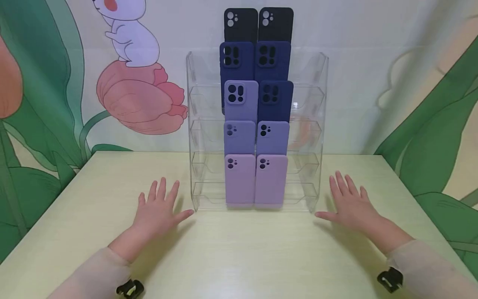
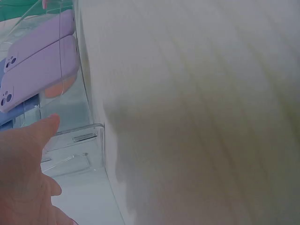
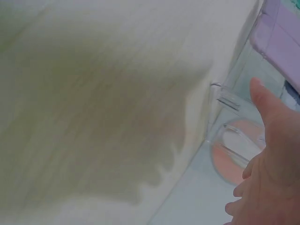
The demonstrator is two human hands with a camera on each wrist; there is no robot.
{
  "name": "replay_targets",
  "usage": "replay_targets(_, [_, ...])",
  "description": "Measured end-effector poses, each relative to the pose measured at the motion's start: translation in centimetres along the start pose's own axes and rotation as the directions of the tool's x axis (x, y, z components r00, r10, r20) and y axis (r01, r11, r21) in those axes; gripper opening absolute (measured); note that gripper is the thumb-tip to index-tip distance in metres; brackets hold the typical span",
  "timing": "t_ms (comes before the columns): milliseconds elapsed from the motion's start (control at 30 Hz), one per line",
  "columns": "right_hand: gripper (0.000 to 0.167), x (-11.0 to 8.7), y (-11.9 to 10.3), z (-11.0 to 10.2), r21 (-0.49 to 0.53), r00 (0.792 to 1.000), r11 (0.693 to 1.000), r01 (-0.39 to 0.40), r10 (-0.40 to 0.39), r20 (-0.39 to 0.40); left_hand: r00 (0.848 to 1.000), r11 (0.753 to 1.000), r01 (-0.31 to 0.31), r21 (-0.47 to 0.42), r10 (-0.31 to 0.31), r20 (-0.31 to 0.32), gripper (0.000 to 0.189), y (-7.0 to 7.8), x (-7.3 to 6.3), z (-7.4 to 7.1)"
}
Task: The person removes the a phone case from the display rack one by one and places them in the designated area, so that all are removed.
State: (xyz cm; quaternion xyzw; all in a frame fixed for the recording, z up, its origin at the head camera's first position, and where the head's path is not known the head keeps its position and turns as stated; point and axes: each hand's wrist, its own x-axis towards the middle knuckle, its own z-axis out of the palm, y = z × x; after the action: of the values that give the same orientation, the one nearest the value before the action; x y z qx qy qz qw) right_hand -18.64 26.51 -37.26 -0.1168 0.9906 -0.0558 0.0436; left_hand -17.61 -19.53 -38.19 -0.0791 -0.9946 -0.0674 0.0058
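A clear acrylic tiered rack (image 1: 209,195) stands on the table, with phone cases in two columns. The bottom tier holds two pink-lilac phone cases (image 1: 240,180); above them are two periwinkle phone cases (image 1: 240,141). The middle tier pairs a lavender phone case (image 1: 242,109) with a navy phone case (image 1: 275,104). Two more navy cases (image 1: 239,70) and, on top, two black phone cases (image 1: 242,30) fill the upper tiers. My left hand (image 1: 157,211) is spread beside the rack's left front corner, holding nothing. My right hand (image 1: 351,205), fingers also spread and holding nothing, is beside the right front corner.
The pale wooden table (image 1: 254,257) reaches back to a printed cloth (image 1: 354,83) showing leaves, a flower and a white cartoon animal. Light sleeves (image 1: 97,270) cover both forearms, and a black strap piece (image 1: 390,279) shows under each wrist.
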Motion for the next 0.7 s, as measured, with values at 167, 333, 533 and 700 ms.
replay_targets(167, [0.109,0.1,-0.1,0.3,0.031,1.000,1.000,-0.002,0.002,-0.007,1.000,1.000,0.005,0.012,-0.005,-0.005,0.090,0.0,-0.5,-0.5])
replay_targets(333, [0.109,0.0,0.0,0.3,0.035,1.000,0.999,0.001,-0.001,-0.020,1.000,1.000,0.017,0.015,-0.017,-0.001,0.090,0.0,-0.6,-0.6])
replay_targets(533, [0.107,-0.4,-0.3,-0.2,0.022,0.999,1.000,-0.001,0.002,-0.046,0.999,1.000,0.003,0.018,-0.002,-0.034,0.090,-0.2,-0.7,-0.6])
replay_targets(700, [0.106,-0.6,-0.1,-0.4,0.030,0.999,1.000,0.004,-0.002,-0.054,0.998,1.000,-0.008,0.018,0.009,-0.062,0.091,-0.2,-1.2,-0.6])
